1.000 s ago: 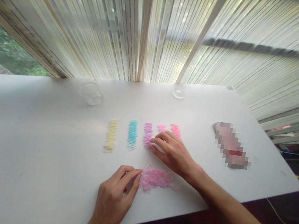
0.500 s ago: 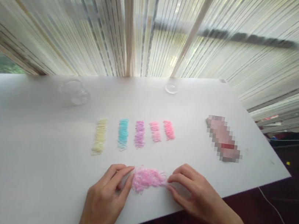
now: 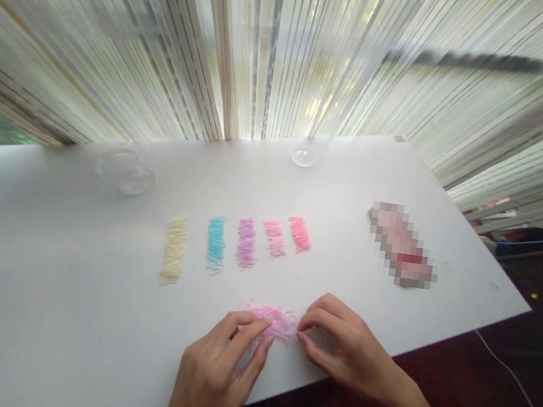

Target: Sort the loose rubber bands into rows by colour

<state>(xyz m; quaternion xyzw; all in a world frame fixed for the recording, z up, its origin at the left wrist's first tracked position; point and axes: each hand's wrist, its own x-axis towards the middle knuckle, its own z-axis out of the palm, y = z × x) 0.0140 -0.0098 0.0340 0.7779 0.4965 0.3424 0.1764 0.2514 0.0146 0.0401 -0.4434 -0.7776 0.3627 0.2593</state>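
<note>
A loose pile of small pink rubber bands (image 3: 279, 322) lies near the front edge of the white table (image 3: 59, 308). My left hand (image 3: 226, 362) reaches over the left part of the pile, its index finger and thumb slightly apart at the bands. At the pile's right end, my right hand (image 3: 341, 338) has thumb and index fingertips pinched together; what is between them is too small to make out. Beyond the pile stand neat rows of bands: yellow (image 3: 174, 250), blue (image 3: 216, 243), purple (image 3: 246, 244), light pink (image 3: 275, 238) and deeper pink (image 3: 300, 234).
Clear round containers or lids (image 3: 127, 172) sit at the back left, and a small clear dish (image 3: 304, 157) near the back edge. A blurred-out pinkish flat object (image 3: 401, 245) lies to the right. Striped string curtains (image 3: 174, 35) hang behind the table.
My left hand has moved right, from the pile's left edge to over the bands. My right hand stays at the right end, its fingertips now closer together. The view has shifted slightly.
</note>
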